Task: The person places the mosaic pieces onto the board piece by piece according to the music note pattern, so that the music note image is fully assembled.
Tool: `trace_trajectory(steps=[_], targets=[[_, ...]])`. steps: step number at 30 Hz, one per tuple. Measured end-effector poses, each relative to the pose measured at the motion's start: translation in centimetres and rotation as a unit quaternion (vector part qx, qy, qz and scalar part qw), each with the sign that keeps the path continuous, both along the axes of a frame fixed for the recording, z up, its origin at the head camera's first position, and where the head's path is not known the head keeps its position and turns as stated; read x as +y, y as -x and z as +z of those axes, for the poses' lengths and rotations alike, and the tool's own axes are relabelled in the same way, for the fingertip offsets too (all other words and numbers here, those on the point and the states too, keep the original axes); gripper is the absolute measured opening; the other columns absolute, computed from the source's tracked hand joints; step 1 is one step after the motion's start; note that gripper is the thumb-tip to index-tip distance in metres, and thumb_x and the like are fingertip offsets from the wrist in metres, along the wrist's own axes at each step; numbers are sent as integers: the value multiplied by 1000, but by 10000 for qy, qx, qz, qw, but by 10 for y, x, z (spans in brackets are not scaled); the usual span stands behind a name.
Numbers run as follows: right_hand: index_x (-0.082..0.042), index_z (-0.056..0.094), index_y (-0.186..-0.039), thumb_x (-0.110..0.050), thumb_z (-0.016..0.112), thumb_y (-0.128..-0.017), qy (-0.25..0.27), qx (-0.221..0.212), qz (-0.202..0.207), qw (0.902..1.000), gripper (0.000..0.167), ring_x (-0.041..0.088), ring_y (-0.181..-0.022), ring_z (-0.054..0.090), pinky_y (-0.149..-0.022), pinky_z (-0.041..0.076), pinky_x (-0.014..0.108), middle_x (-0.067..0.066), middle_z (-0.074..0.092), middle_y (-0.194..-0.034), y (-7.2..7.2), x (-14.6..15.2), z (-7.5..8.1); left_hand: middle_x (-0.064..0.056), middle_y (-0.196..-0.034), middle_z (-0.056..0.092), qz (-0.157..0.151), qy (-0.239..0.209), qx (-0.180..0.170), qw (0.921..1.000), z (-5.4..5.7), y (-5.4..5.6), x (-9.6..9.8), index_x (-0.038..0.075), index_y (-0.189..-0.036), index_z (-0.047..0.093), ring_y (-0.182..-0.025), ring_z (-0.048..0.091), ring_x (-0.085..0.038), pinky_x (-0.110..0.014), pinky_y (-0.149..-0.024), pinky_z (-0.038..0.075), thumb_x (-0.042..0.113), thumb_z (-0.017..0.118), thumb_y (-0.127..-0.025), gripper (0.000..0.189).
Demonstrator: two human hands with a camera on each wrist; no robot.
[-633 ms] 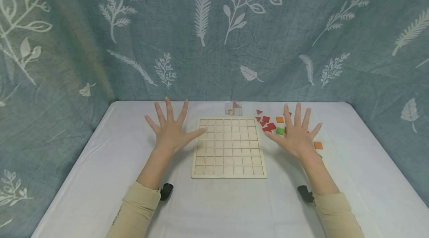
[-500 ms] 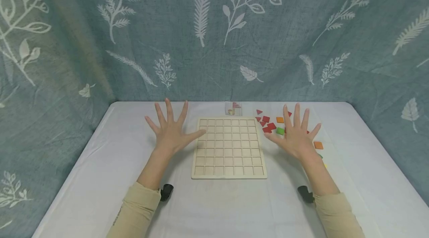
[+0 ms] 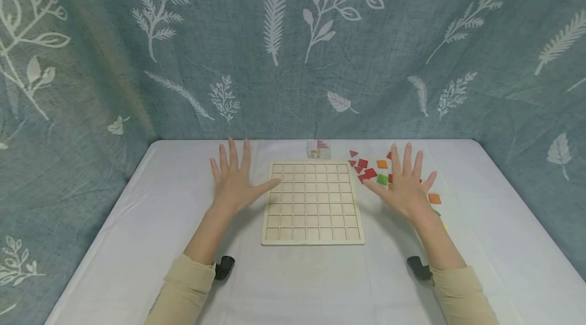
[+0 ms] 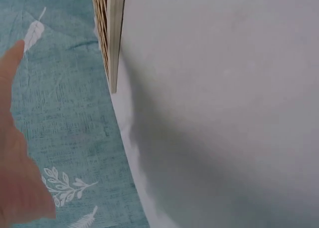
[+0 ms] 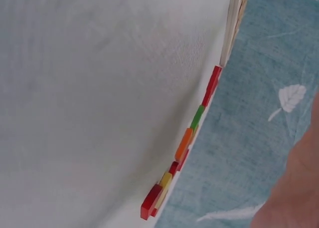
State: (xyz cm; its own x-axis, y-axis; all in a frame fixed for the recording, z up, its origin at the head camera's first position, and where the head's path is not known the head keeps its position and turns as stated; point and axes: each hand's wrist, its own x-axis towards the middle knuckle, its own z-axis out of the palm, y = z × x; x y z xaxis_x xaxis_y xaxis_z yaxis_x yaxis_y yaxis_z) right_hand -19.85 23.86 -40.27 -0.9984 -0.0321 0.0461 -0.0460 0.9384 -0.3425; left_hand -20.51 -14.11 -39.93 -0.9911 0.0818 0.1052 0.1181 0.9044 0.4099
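Note:
My left hand [image 3: 234, 187] hovers with spread, straight fingers over the left side of a wooden grid board [image 3: 312, 204], its thumb tip over the board's left edge. My right hand [image 3: 406, 191] is likewise spread, above a scatter of coloured tiles to the right of the board. Neither hand holds anything. Among the tiles are a green square [image 3: 382, 179], an orange square [image 3: 382, 164], red squares [image 3: 370, 173] and red triangles [image 3: 353, 153]. The right hand and forearm hide some tiles. Part of the left hand [image 4: 17, 163] shows in the left wrist view.
A small clear-looking packet or card [image 3: 318, 149] with a coloured pattern lies behind the board. White cloth covers the table [image 3: 311, 284]. A patterned blue-green curtain [image 3: 293, 101] hangs behind and at both sides. Another orange tile [image 3: 434, 198] lies right of the right wrist.
The left hand's fingers have drawn somewhat closer together, with the little finger shifting right. The right hand has barely moved. Board and tiles stay where they were.

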Motion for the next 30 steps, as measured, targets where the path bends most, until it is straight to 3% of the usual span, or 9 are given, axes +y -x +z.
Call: trace_trajectory(steps=[3,6,9,15,21,25,30], targets=[[-17,-14,-155,-77,49,-83,408,11,1,9992,113,41,-143,-23,-101,-9,78,14,-25,-159,1,1,0,-20,-159,-17,-144,-834,-199,9962,-2,-1,1,4,-155,-8,-146,-17,-36,-56,-116,-10,67,62,-82,120],[-10,-9,-156,-65,57,-87,981,59,56,9951,110,46,-144,-11,-105,0,76,21,-13,-160,3,2,-1,-21,-161,-9,-290,-1751,-534,9827,-3,-4,2,1,-154,-9,-147,-6,-39,-56,-117,1,58,67,-84,118],[-2,2,-156,-52,62,-91,1444,107,102,9894,102,49,-144,2,-108,11,72,26,2,-159,6,4,-2,-20,-162,-5,-409,-2200,-824,9712,-5,-8,2,4,-155,-9,-147,0,-39,-56,-117,8,52,71,-84,117],[3,30,-150,-34,64,-94,1916,-65,75,9814,75,45,-135,31,-105,35,62,27,34,-149,12,10,-4,-22,-160,-8,-1033,-2202,-1382,9601,-8,-17,2,1,-153,-14,-147,0,-38,-53,-117,8,41,76,-84,120],[1,56,-132,-28,66,-93,1671,-239,291,9852,50,39,-115,53,-92,49,52,22,57,-129,20,9,-11,-24,-159,-12,-1634,-1951,-2030,9455,-11,-28,0,-3,-150,-17,-147,-4,-37,-50,-118,5,38,79,-81,125],[-2,65,-120,-28,69,-91,1492,-468,193,9875,39,29,-95,55,-76,52,38,16,65,-112,26,5,-17,-21,-159,-12,-1795,-1779,-2310,9396,-15,-32,-1,0,-152,-16,-147,-3,-35,-48,-118,6,40,81,-79,128],[0,66,-109,-28,73,-88,1283,-692,61,9893,36,26,-85,59,-71,53,35,14,68,-99,32,-5,-19,-23,-160,-10,-2007,-1639,-2381,9360,-21,-33,-2,-3,-152,-11,-147,-1,-36,-49,-118,7,39,83,-76,128]])
